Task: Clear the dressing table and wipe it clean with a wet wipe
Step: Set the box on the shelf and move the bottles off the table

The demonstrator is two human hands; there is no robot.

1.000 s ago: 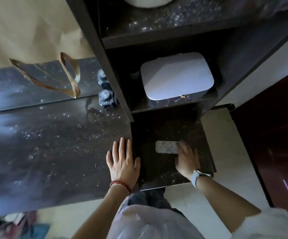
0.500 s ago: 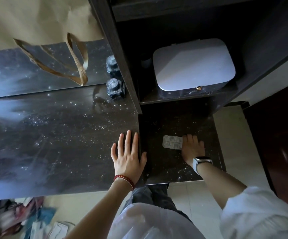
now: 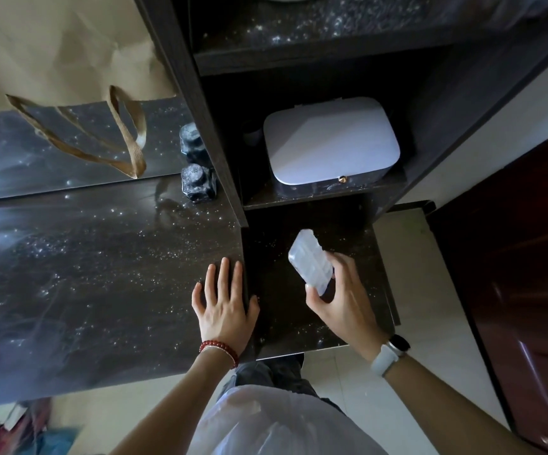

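The dark, dust-speckled dressing table (image 3: 95, 277) fills the left and middle of the view. My left hand (image 3: 223, 303) lies flat on its right edge, fingers straight. My right hand (image 3: 341, 300) grips a small clear plastic compartment box (image 3: 310, 262) and holds it tilted above the lower dark side surface (image 3: 282, 323). A small dark bottle (image 3: 198, 183) stands at the table's back right corner, against the mirror (image 3: 52, 149).
A white lidded case (image 3: 328, 142) with a gold clasp sits in the shelf unit behind the side surface. A brown paper bag (image 3: 52, 44) with ribbon handles hangs over the mirror. A dark red door (image 3: 522, 257) stands at right; pale floor tiles lie below.
The clear box lay flat on the side surface under my right fingertips; now my right hand has picked it up and tilted it. My left hand stays flat on the table.
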